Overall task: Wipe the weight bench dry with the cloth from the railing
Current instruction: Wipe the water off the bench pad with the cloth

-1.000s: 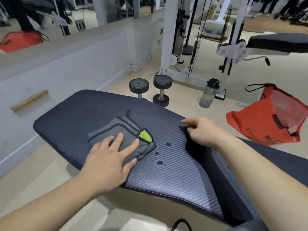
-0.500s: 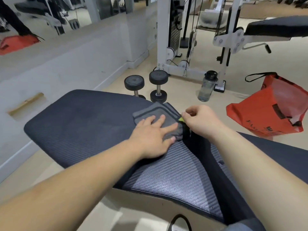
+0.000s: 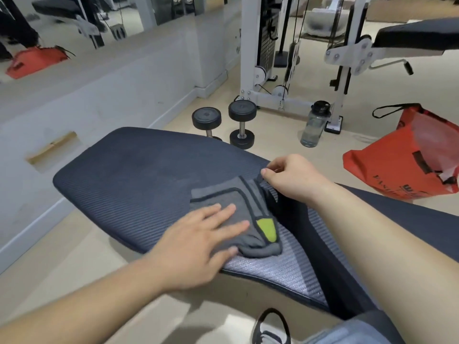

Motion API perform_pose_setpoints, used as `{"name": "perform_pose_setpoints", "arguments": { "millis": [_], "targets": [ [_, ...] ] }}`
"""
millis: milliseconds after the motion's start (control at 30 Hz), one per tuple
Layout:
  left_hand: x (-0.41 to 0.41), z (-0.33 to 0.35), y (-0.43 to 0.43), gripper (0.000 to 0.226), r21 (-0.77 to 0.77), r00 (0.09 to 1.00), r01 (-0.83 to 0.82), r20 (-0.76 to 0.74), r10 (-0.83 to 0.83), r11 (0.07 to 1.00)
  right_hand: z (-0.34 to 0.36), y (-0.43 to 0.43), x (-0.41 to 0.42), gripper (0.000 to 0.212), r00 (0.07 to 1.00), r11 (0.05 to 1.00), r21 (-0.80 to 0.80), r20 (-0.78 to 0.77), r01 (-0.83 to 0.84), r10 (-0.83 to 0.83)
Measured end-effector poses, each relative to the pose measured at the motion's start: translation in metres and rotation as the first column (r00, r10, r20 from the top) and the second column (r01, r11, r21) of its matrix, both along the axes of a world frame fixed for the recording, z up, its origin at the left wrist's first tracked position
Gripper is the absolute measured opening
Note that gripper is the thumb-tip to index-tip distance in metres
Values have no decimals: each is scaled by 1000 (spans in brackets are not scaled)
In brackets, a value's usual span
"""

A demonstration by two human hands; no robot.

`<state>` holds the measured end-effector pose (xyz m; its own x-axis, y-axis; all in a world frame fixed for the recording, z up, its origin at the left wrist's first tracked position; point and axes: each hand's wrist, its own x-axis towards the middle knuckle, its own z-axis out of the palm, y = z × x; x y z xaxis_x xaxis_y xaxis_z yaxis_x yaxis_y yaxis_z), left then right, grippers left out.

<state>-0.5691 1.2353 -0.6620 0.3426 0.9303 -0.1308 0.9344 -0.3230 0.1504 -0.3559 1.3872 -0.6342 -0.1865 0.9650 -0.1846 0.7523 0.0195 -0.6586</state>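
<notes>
Pale gym flooring [image 3: 285, 155] spreads out under us, with a mirrored wall on the left and a white cable machine [image 3: 250, 58] at the back. Our weight bench [image 3: 139, 175] fills the middle, its dark ribbed pad split by a gap between two sections, with open floor along its near and left edges. Off to the right sits an orange bag [image 3: 402, 167] with dark lettering we cannot read. Behind the bench stand two black dumbbells [image 3: 242, 125] and a clear water bottle [image 3: 315, 124]. On the pad lies the cloth [image 3: 236, 207], folded, grey with dark piping and a yellow-green tab, right beside the gap. Our left hand [image 3: 198, 242] lies flat on it, fingers spread, gripping nothing. Our right hand [image 3: 295, 177] is curled at the pad's far edge by the cloth's corner; we cannot tell whether it pinches anything.
</notes>
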Motion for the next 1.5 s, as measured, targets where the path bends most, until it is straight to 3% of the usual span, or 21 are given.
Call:
{"name": "perform_pose_setpoints", "arguments": {
  "millis": [67,133,200,300,433,500,633,733,833,900,967,1033,1167,1233,1367,1433,1500],
  "targets": [
    [-36,-1,20,59,-6,988,-154,-12,154,988,1,-5,-4,26,999,999,-8,29,-41,41],
    [-58,-2,37,58,-29,917,-399,-17,399,916,1,-9,-7,30,994,996,-14,64,-85,86],
    [-50,-10,35,61,-1,852,-524,-33,523,852,-2,-11,-10,35,988,992,-14,94,-125,126],
    [-10,-18,-6,65,70,907,-411,-63,416,909,-4,-11,-20,40,978,988,-8,136,-155,155],
    [-42,-8,-36,60,-14,988,-152,3,152,988,-7,-15,-39,48,966,979,20,165,-204,198],
    [-81,-6,-16,58,-14,970,-242,-13,242,970,-7,-17,-48,50,956,971,23,181,-237,229],
    [-91,-9,2,60,-19,818,-573,-61,571,819,-1,-25,-60,49,937,953,27,196,-301,290],
    [-47,-11,-25,62,-1,835,-543,-105,540,839,0,-26,-68,48,931,950,36,216,-309,294],
    [-43,2,-57,61,-42,941,-318,-134,310,947,-2,-27,-76,47,928,948,51,229,-314,295],
    [-72,7,-58,65,-17,950,-250,-196,242,968,-3,-29,-81,47,923,944,41,228,-326,309],
    [-105,7,-44,63,31,900,-361,-250,357,932,-4,-31,-83,47,919,941,25,226,-336,322],
    [-125,4,-27,59,31,805,-542,-266,530,840,-4,-33,-86,46,914,937,17,226,-349,337],
    [-101,-4,-19,61,-9,709,-694,-184,681,720,-2,-30,-87,46,914,936,23,228,-350,336],
    [-70,-5,-32,61,-18,754,-648,-156,638,762,-1,-28,-88,46,911,936,27,239,-351,335],
    [-53,-2,-69,60,5,923,-355,-155,352,935,-1,-29,-90,42,889,933,7,305,-360,341],
    [-72,1,-64,58,77,928,-286,-227,296,955,2,-30,-87,42,878,935,2,343,-356,333],
    [-82,6,-46,59,2,887,-392,-264,379,920,6,-30,-81,44,880,937,6,345,-349,326]
  ]
}}
